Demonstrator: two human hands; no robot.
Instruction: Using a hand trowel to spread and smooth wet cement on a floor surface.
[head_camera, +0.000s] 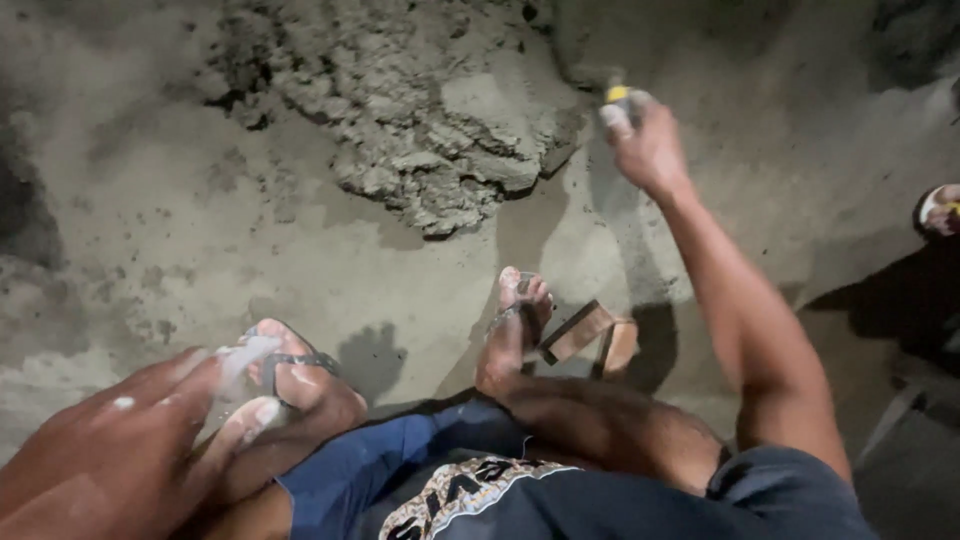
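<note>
Light: dim, one harsh source near the camera | Shadows: hard, dark, cast away behind feet and right arm | Falloff: corners nearly black | Blur: left hand (120, 450) soft, perhaps too close | Glare: pale wash on floor (200, 240) upper left

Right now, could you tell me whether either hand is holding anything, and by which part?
The right hand grips a small yellow-tipped object low down; what it is cannot be told. The left hand holds nothing.

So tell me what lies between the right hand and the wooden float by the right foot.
In the head view, only bare, dusty floor separates the right hand from the wooden float; the mortar heap sits off to the left.
</note>
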